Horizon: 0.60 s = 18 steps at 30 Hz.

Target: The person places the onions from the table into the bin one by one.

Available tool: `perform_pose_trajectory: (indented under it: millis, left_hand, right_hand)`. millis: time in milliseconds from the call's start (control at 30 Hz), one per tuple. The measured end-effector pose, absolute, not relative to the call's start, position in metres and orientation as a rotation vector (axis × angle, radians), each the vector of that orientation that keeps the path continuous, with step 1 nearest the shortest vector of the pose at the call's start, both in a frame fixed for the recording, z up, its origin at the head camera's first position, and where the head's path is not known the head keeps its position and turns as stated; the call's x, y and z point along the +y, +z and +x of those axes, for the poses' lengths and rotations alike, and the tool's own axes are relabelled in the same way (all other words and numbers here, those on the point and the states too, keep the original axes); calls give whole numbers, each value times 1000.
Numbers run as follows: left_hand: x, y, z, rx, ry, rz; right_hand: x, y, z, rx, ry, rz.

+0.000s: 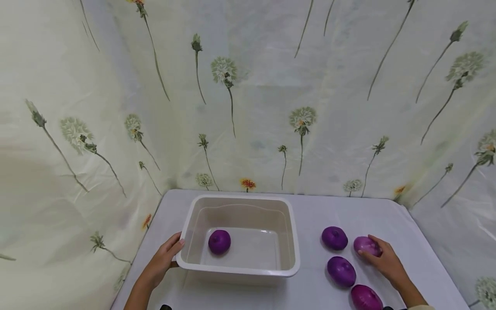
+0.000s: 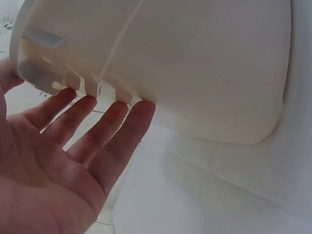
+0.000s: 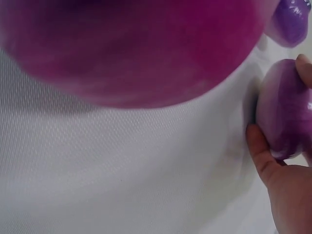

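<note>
At the left end of a light plastic basin (image 1: 267, 272), my left hand (image 1: 160, 260) holds the rim. In the left wrist view its fingertips (image 2: 146, 108) press the outer wall under the lip, with the thumb up at the rim. A red onion (image 1: 219, 242) lies inside the basin, left of its middle. Over on the right, my right hand (image 1: 383, 258) grips another red onion (image 1: 366, 246) between thumb and fingers. The right wrist view shows this held onion (image 3: 285, 109) low over the white cloth, the hand (image 3: 292, 195) partly cut off by the frame.
Close left of the right hand are loose red onions: one at the back (image 1: 334, 238), one in the middle (image 1: 341, 271) and one at the front (image 1: 366, 297). A white cloth covers the table (image 1: 314, 211). Flower-printed sheets (image 1: 255, 107) hang behind and beside it.
</note>
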<state>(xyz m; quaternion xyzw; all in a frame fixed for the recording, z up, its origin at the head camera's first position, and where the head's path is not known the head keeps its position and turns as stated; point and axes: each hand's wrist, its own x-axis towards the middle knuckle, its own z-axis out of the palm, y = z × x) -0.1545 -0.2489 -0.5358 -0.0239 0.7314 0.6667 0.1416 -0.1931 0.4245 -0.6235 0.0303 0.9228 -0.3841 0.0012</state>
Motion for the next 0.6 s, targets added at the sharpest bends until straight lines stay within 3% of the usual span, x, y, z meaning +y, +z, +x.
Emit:
perform_pose_trajectory:
  millis: [600]
  left_hand:
    - [-241, -537, -160, 2115, 1939, -76]
  right_hand:
    - [430, -611, -216, 2924, -1182, 91]
